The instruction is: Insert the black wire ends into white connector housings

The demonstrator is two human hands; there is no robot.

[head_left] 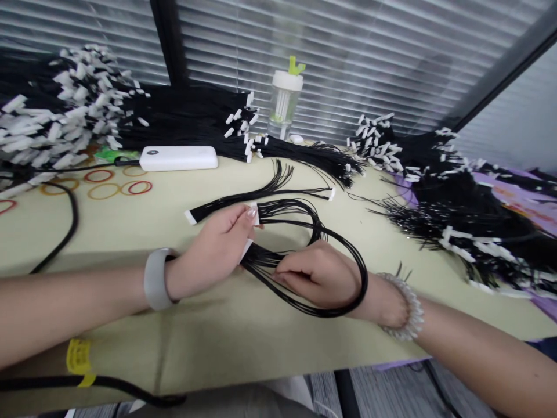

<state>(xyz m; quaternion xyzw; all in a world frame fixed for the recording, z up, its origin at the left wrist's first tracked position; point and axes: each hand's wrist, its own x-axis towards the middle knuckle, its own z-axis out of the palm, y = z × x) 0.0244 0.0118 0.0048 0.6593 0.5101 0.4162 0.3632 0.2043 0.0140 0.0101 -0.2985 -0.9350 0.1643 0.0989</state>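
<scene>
Across the pale yellow table (pixel 204 342), black wire bundles (pixel 183 119) with white tabs lie heaped to both sides, leaving room for the hands between them; the left hand (pixel 213 247) pinches a white tab (pixel 255 215), and the closed right hand (pixel 315 276) grips the looped black wires (pixel 324 314), keeping them gathered

No text, brand or number is legible. The white power bank (pixel 178 158) bears a small dark oval badge (pixel 152 152), too small to read. The yellow tag (pixel 78 357) on the black cable (pixel 130 382) near the bench (pixel 243 342) front edge shows only blurred marks.
</scene>
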